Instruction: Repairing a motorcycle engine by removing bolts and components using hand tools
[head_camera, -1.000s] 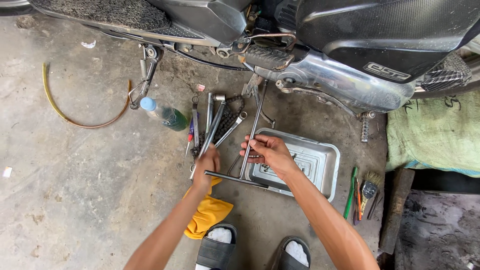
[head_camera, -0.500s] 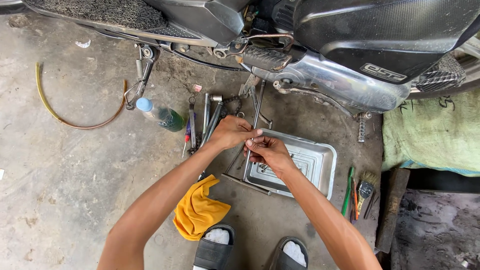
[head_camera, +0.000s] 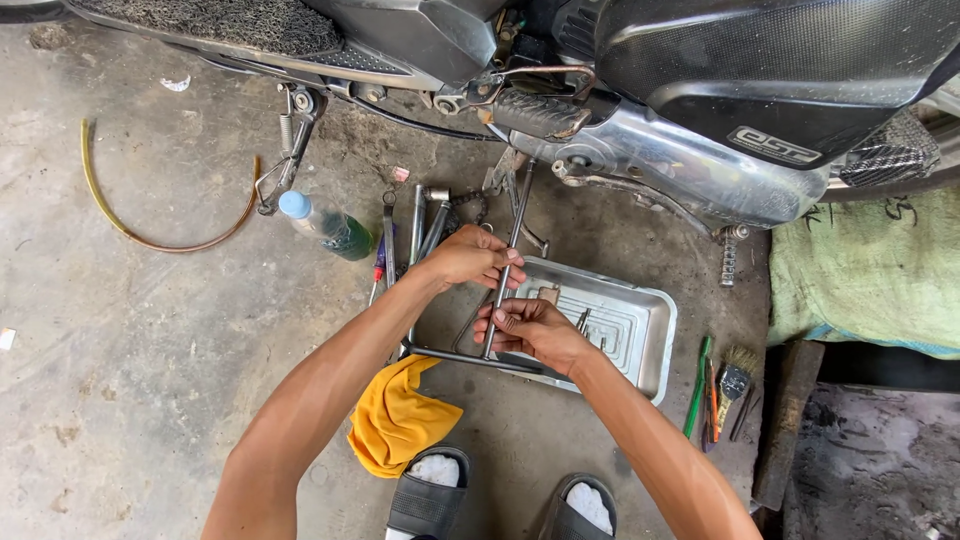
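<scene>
A long metal T-handle wrench (head_camera: 516, 215) reaches from my hands up to the underside of a motorcycle (head_camera: 640, 110); its crossbar (head_camera: 455, 356) lies nearest me. My left hand (head_camera: 470, 256) grips the shaft higher up. My right hand (head_camera: 528, 330) holds the shaft lower down, just above the crossbar. Both hands hover over the near-left corner of a shallow metal tray (head_camera: 640, 335) on the concrete floor.
Several wrenches (head_camera: 420, 225) and a green bottle with a blue cap (head_camera: 325, 226) lie left of the tray. A yellow rag (head_camera: 398, 415) sits by my sandals (head_camera: 430, 495). Brushes and screwdrivers (head_camera: 718, 385) lie right of the tray, a curved hose (head_camera: 130, 228) at far left.
My left hand moved from the crossbar end up to the shaft beside my right hand. The wrench has swung more upright toward the motorcycle.
</scene>
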